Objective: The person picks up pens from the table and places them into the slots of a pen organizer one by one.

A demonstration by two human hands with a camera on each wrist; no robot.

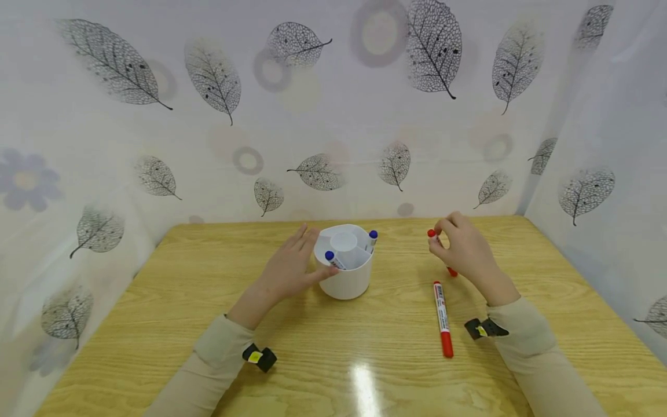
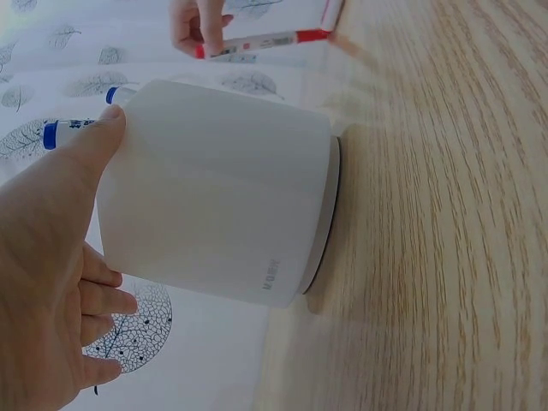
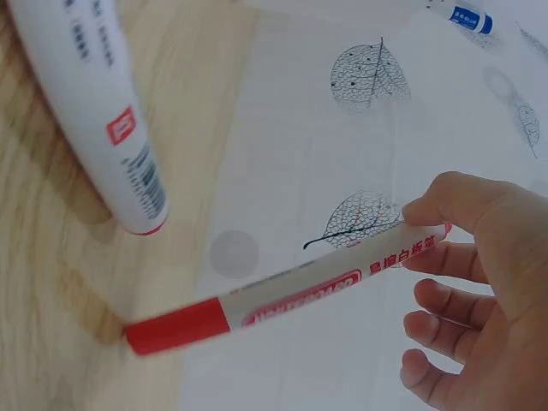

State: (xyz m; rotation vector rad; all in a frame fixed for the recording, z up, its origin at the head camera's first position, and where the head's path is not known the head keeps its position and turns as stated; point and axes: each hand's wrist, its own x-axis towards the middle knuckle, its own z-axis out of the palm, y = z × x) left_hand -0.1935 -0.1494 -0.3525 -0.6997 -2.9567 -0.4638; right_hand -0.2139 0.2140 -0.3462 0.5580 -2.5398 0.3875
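Note:
A white round pen holder (image 1: 344, 284) with compartments stands upright on the table, a blue-tipped marker (image 1: 373, 236) at its right and another blue-tipped marker (image 1: 330, 256) at its front. My left hand (image 1: 289, 263) rests against its left side, thumb on the near rim and the other fingers loosely extended. To the right, my right hand (image 1: 464, 246) pinches a red whiteboard marker (image 3: 291, 291) by its upper end between thumb and fingers. That marker tilts with its red cap pointing down near the tabletop; whether it touches is unclear. A second red marker (image 1: 443, 318) lies nearer on the table.
The wood-grain table (image 1: 307, 370) ends at a pale leaf-printed cloth (image 1: 354, 121) behind, with more cloth at both sides. Black straps with small devices sit on both wrists.

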